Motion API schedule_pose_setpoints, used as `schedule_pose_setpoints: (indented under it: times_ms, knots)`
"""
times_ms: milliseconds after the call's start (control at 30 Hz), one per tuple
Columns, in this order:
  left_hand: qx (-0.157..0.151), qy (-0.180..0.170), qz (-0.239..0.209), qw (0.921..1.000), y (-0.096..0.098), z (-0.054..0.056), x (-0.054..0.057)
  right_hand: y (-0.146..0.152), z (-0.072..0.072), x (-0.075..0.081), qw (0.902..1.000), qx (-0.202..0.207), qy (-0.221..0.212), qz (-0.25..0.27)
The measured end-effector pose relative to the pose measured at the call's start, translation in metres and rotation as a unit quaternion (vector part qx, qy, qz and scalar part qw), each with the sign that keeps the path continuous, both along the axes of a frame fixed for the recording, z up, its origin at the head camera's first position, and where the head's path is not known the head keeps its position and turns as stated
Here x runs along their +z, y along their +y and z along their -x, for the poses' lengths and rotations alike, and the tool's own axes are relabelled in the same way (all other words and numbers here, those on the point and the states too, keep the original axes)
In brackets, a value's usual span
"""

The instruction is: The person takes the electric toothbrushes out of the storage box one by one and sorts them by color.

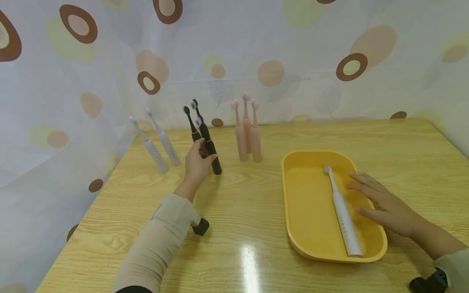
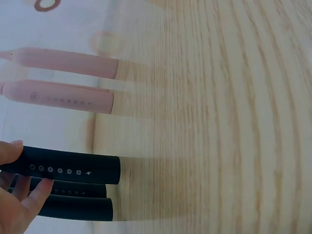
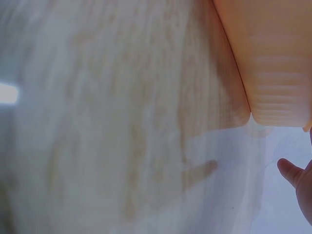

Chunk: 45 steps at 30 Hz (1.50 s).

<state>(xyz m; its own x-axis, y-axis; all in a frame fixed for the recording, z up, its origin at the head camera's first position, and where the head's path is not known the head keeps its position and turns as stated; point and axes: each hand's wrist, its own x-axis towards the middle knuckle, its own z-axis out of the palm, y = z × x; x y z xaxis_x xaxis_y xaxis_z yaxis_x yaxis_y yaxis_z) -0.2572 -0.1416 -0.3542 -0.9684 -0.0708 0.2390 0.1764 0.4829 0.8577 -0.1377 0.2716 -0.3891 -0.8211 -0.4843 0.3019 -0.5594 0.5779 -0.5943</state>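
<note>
My left hand (image 1: 198, 165) pinches the front black electric toothbrush (image 1: 217, 166) between thumb and fingers. Its row of printed symbols shows in the left wrist view, on the black handle (image 2: 105, 169). Two more black toothbrushes (image 2: 80, 208) stand close behind it, partly covered by the hand. Over the right rim of a yellow tray (image 1: 304, 203), my right hand (image 1: 386, 207) is held with fingers spread and nothing in them. A white electric toothbrush (image 1: 346, 224) lies in that tray, its head toward the far end. Only part of the right hand (image 3: 302, 187) appears in the right wrist view.
Three pink toothbrushes (image 1: 240, 142) stand upright near the back, right of the black ones. Two white toothbrushes (image 1: 155, 154) stand tilted in view at the left. Behind the wooden table (image 1: 234, 228) hangs a patterned curtain (image 1: 234, 49).
</note>
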Motion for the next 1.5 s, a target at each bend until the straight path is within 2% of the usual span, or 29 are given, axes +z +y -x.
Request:
schedule_pose_setpoints:
  times_ms: [367,567,1167,1500]
  knots:
    - [0.044,0.041,0.032,0.9977,0.005,0.007,-0.005,0.000,0.000,0.000,1.0000,-0.004,-0.004,-0.002]
    - [0.071,0.037,0.036,0.9961,0.009,0.008,-0.005,-0.002,0.000,0.001,1.0000,-0.006,-0.007,-0.003]
    - [0.107,0.026,0.013,0.9938,0.016,0.011,-0.005,-0.001,0.000,-0.001,1.0000,-0.007,-0.001,-0.005]
    - [0.114,0.047,0.008,0.9923,0.017,0.010,-0.007,-0.002,0.000,0.001,1.0000,-0.005,-0.005,0.000]
